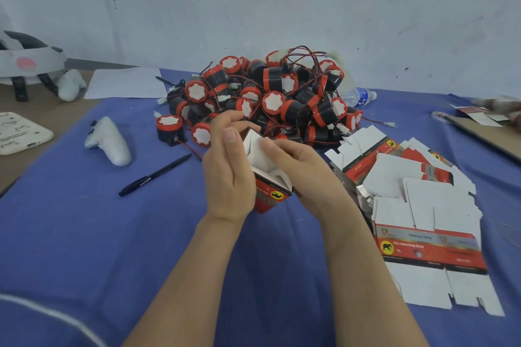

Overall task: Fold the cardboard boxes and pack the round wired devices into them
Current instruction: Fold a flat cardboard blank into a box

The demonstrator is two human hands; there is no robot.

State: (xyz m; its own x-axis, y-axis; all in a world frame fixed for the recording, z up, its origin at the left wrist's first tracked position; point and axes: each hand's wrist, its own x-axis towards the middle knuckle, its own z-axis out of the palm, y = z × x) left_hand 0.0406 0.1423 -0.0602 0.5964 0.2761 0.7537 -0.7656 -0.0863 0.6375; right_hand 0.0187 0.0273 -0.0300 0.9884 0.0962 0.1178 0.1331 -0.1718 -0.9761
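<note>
Two-handed grip — left hand [228, 177], right hand [301, 169] — on half-folded box [269, 196]

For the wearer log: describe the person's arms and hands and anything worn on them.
No sleeve shows on the left forearm or the right forearm; both are bare down to the frame edge. The left hand and right hand wear no gloves. No watch, bracelet or ring shows. The nails in view are short and unpainted.
</note>
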